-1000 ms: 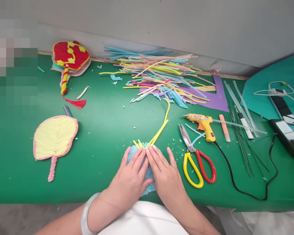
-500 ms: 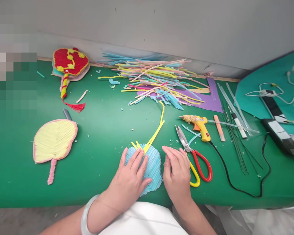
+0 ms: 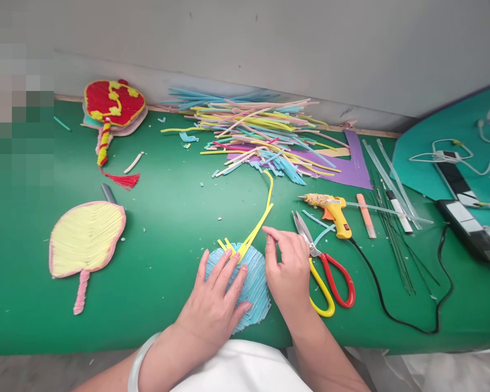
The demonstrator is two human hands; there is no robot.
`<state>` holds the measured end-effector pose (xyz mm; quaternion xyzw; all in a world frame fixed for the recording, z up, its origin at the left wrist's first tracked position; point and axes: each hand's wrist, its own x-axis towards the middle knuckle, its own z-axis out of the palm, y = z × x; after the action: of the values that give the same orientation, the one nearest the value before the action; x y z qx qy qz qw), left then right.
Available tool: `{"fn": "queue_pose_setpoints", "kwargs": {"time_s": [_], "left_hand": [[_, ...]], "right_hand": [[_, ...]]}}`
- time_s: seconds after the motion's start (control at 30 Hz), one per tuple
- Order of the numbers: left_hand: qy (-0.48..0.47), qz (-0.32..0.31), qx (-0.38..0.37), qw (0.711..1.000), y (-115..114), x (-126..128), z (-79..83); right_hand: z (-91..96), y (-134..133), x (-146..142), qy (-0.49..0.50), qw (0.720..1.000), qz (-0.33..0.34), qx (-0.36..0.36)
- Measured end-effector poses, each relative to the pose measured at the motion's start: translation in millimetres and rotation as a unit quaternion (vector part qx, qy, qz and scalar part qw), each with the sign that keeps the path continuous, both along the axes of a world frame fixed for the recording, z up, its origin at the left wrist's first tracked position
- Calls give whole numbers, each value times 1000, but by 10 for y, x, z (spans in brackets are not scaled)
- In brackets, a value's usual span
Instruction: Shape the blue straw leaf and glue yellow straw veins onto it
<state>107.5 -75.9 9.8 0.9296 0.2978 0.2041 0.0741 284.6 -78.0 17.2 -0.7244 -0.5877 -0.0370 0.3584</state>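
A rounded light-blue panel, built of ridged strips, lies on the green table near its front edge. My left hand rests on it, fingers spread and flat. Several yellow strips stick out from under those fingertips, and one long bent strip reaches away over the table. To the right, my right hand hovers beside the panel, half curled. Its index finger points at the yellow strips without touching them, and I see nothing held in it. Scissors with one red and one yellow handle lie just right of this hand.
A yellow glue gun with a black cord lies at the right, near green wires and clear glue sticks. A pile of coloured strips covers the back. At the left are a pale yellow fan and a red fan.
My right hand has moved up and left toward the yellow strips, its fingers more bent. My left hand stays on the blue panel. The view has shifted slightly.
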Motion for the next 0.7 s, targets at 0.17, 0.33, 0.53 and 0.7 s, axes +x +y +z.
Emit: {"fn": "queue_pose_setpoints", "kwargs": {"time_s": [0.17,0.33,0.53,0.7], "left_hand": [[-74,24,1,997,4,-29,85],[-77,17,-9,997,7,-25,73],[-57,8,-13,998,4,-16,38],[-52,12,-19,998,3,-4,45]], "right_hand": [[-115,-9,70,17,999,-21,-23],[-141,-4,60,-7,999,24,-41],[44,35,71,-126,982,98,-101],[208,198,147,-226,946,180,-144]]}}
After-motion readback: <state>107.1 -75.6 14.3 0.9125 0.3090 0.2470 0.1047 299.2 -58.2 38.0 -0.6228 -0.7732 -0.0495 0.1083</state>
